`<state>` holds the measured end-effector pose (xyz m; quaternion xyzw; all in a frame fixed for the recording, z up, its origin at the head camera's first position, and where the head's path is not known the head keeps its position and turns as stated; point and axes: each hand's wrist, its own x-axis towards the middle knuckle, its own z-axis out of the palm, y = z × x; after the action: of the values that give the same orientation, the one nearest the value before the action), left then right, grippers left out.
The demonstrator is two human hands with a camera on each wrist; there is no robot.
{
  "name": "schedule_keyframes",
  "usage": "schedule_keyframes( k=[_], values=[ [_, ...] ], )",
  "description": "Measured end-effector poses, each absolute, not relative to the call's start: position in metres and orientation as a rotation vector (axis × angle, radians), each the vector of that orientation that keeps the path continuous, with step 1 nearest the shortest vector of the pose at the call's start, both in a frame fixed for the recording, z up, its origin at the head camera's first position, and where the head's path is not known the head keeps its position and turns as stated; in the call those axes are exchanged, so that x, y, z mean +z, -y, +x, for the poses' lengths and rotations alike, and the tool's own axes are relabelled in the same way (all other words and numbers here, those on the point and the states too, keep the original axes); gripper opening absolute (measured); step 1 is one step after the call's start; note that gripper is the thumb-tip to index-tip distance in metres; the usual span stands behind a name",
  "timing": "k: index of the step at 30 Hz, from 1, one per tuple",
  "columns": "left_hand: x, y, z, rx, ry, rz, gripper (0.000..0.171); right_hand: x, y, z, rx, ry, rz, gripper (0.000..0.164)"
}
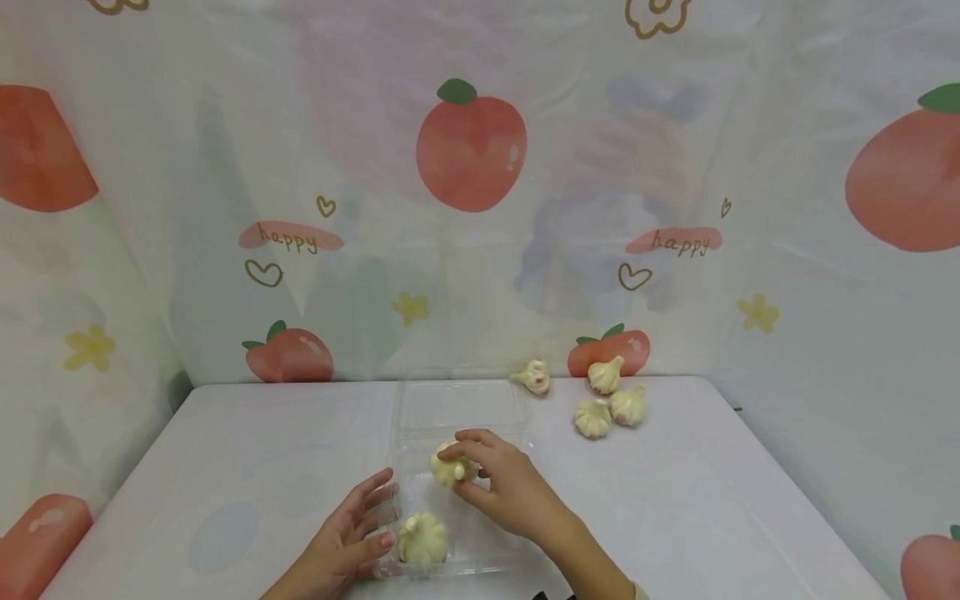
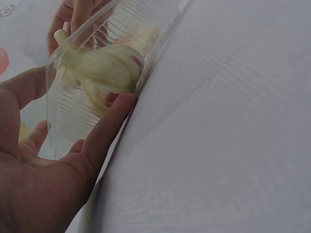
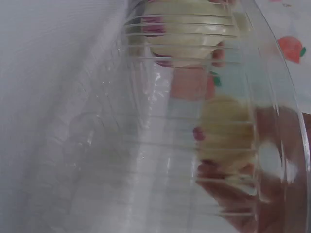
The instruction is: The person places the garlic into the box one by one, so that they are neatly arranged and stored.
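A clear plastic container (image 1: 495,533) with a hinged lid (image 1: 461,406) folded back lies on the table. One garlic bulb (image 1: 423,539) sits in its near left corner. My right hand (image 1: 513,492) pinches a second garlic bulb (image 1: 447,467) between thumb and fingers, over the container's left back part. Seen through the ribbed wall in the right wrist view, this held garlic bulb (image 3: 226,133) has a small purple patch. My left hand (image 1: 341,542) rests on the container's left side, fingers extended. In the left wrist view, a fingertip (image 2: 125,101) touches the clear wall beside the corner bulb (image 2: 114,68).
Farther back on the right stand several loose garlic bulbs (image 1: 592,418) in a cluster. Another single bulb (image 1: 536,377) lies by the lid's right back corner. A printed cloth backdrop (image 1: 472,283) rises behind the white table (image 1: 660,517) and along both sides.
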<state>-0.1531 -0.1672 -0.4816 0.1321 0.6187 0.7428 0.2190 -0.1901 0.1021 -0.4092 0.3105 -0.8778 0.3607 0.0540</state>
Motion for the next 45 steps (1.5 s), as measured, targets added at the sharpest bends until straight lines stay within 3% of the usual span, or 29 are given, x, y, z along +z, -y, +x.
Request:
schedule_keyframes(
  k=[23,36,45],
  values=[
    [-0.480,0.165,-0.155,2.039,-1.723,0.341,0.072,-0.439,-0.088,-0.192,0.978,2.788,1.012,0.029],
    [-0.484,0.167,-0.154,2.050,-1.720,0.375,0.072,-0.440,-0.088,-0.189,1.067,2.831,0.976,0.059],
    [-0.483,0.167,-0.154,2.051,-1.712,0.387,0.072,-0.435,-0.086,-0.188,1.165,2.871,1.003,0.062]
  ],
)
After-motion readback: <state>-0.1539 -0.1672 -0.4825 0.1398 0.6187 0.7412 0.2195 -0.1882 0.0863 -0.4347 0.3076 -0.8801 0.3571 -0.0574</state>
